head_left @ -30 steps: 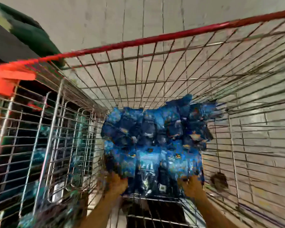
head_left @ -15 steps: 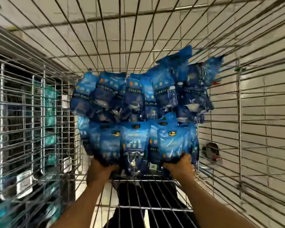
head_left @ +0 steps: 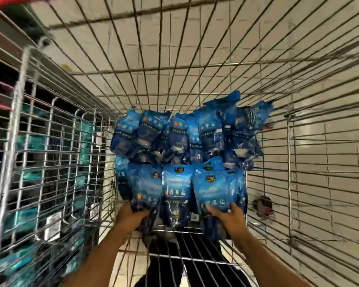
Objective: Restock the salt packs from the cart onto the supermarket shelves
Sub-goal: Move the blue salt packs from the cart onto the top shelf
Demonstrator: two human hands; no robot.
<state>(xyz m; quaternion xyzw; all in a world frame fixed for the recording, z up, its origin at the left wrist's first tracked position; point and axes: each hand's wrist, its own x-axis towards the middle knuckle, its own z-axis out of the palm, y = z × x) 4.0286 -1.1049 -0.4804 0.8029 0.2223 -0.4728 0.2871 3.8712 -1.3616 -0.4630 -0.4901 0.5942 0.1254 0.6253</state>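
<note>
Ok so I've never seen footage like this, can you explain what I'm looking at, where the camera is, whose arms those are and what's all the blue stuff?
There is no machine here. The camera sits on a person's head and looks forward and down, so the two bare arms reaching in from the bottom are that person's own. You are looking into a wire shopping cart, with pale floor tiles showing through its mesh. The blue stuff is a heap of blue salt packs lying in the cart. The left hand has its grip on the lower edge of a pack at the left of the near row, and the right hand grips one at the right. Beyond the cart's left side, blurred shelves hold teal goods.
</note>
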